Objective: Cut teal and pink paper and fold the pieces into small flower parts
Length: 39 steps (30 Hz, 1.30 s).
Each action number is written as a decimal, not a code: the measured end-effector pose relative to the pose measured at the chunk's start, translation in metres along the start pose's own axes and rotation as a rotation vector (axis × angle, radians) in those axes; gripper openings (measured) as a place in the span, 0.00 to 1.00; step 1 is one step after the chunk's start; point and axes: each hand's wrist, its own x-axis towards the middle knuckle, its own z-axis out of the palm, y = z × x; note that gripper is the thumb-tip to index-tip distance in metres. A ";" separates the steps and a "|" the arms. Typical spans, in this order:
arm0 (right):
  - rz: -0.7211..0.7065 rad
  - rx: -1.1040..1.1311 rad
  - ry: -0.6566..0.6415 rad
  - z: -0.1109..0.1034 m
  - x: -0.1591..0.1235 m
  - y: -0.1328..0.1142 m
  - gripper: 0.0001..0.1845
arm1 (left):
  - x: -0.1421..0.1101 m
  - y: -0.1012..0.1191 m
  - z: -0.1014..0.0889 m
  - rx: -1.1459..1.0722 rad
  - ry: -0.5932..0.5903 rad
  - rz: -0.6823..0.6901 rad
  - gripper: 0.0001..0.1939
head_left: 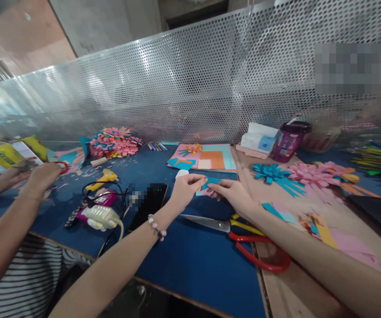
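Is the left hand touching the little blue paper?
Touching. The head view shows the left hand pinching the little blue paper at its edge.

Beyond the hands, a perforated metal panel (184, 84) crosses the view, catching bright glints of light. Behind it, ahead and to the left, rises a grey concrete wall (111, 26), with a pinkish-brown section (28, 31) farther left and a dark opening (197, 15) above the panel. Below the hands lies a blue surface (210, 269), meeting a light brown surface (286, 291) at their right. The far left background is blurred, perhaps part of the room.
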 end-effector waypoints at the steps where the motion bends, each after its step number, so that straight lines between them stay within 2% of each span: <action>1: -0.003 0.004 -0.006 0.000 0.000 0.000 0.15 | 0.000 0.000 0.000 -0.002 0.004 0.000 0.16; 17: -0.004 0.032 0.019 -0.001 -0.002 -0.003 0.16 | -0.002 0.002 0.003 -0.017 0.039 0.006 0.15; 31: -0.077 0.090 0.047 -0.003 -0.001 0.000 0.15 | -0.001 0.005 0.001 -0.048 0.025 0.007 0.14; 39: -0.060 0.120 0.051 -0.003 0.000 0.003 0.15 | -0.001 0.005 0.001 -0.052 0.025 0.016 0.14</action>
